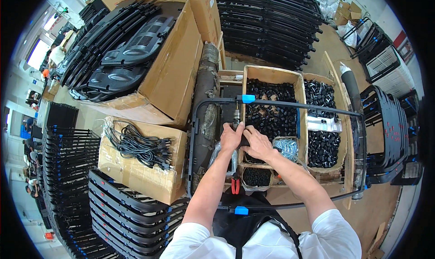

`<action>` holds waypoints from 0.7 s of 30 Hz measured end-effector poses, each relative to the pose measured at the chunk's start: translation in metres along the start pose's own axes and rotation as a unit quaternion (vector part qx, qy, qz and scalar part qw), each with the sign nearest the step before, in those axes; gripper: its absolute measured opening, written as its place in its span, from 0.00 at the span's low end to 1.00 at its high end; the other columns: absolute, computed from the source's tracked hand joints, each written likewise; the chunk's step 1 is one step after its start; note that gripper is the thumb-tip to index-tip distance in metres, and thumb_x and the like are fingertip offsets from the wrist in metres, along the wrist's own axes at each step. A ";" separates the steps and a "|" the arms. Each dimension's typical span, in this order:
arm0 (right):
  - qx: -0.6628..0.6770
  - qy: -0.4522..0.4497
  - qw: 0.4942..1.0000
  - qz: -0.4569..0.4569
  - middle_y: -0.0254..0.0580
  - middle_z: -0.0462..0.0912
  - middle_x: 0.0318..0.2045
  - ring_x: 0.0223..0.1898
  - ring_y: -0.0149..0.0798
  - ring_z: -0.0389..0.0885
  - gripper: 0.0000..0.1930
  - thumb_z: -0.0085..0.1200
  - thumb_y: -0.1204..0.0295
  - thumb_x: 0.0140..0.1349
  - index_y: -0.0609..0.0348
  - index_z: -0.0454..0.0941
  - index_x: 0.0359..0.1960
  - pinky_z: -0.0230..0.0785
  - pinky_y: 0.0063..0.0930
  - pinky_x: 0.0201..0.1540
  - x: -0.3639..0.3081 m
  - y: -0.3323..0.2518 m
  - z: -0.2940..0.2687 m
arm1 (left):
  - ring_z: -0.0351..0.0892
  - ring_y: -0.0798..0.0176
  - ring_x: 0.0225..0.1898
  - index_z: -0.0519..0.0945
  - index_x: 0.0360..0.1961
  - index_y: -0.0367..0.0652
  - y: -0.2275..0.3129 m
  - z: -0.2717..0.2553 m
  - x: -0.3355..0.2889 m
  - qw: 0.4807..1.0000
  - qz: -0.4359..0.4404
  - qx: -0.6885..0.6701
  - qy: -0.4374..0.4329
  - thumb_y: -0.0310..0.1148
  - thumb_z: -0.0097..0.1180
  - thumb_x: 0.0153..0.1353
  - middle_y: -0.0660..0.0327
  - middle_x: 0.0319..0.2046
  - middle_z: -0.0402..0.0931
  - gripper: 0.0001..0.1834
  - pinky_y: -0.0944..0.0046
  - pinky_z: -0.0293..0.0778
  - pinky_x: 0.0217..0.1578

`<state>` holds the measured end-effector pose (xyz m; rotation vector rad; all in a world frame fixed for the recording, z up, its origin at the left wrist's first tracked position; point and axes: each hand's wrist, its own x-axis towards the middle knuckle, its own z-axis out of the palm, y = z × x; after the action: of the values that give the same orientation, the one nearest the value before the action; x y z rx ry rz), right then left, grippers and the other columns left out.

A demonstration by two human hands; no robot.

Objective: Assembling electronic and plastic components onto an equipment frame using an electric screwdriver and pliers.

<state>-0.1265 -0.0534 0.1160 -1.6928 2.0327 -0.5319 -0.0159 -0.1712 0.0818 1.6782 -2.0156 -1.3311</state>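
A power driver (pixel 236 118) with a metal chuck points away from me, its bit at the far bar of a black rectangular frame (pixel 302 106). My left hand (pixel 231 138) is closed round the driver just behind the chuck. My right hand (pixel 257 143) is closed on the driver's dark body, which the hands mostly hide. One blue clip (pixel 248 98) sits on the frame's far bar beside the bit, and another blue clip (pixel 241 210) is on the near bar by my waist. The frame lies over the bench and the parts bins.
Wooden bins (pixel 300 78) hold black plastic parts; a small box holds silver screws (pixel 285 148), another dark screws (pixel 257 176). Red-handled pliers (pixel 235 185) lie near me. At left stand a carton with cables (pixel 138 146) and a large carton (pixel 170 73) of black panels. Stacked frames (pixel 267 26) stand beyond.
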 end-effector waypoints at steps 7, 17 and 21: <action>-0.006 0.000 1.000 0.012 0.52 0.71 0.60 0.60 0.60 0.78 0.32 0.73 0.67 0.55 0.61 0.71 0.59 0.79 0.54 0.56 -0.008 -0.008 -0.003 | 0.85 0.36 0.55 0.77 0.56 0.31 -0.001 -0.004 -0.005 0.999 0.008 0.037 0.012 0.68 0.65 0.61 0.37 0.49 0.85 0.45 0.44 0.77 0.58; -0.008 0.003 1.000 0.001 0.54 0.70 0.60 0.62 0.59 0.77 0.29 0.73 0.67 0.55 0.62 0.73 0.56 0.78 0.52 0.57 -0.019 -0.011 0.002 | 0.86 0.35 0.51 0.79 0.50 0.31 -0.002 -0.009 -0.017 0.996 0.038 0.071 0.031 0.64 0.66 0.61 0.37 0.47 0.85 0.40 0.43 0.79 0.52; -0.034 0.019 0.999 -0.019 0.57 0.70 0.59 0.61 0.59 0.77 0.29 0.72 0.66 0.56 0.63 0.73 0.56 0.78 0.51 0.56 -0.028 -0.011 0.002 | 0.86 0.34 0.48 0.80 0.45 0.31 -0.001 -0.010 -0.024 0.993 0.063 0.092 0.029 0.64 0.64 0.62 0.37 0.43 0.86 0.38 0.43 0.79 0.50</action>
<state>-0.1117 -0.0280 0.1228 -1.7765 2.0697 -0.5168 -0.0004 -0.1549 0.0956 1.6099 -2.2292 -1.0727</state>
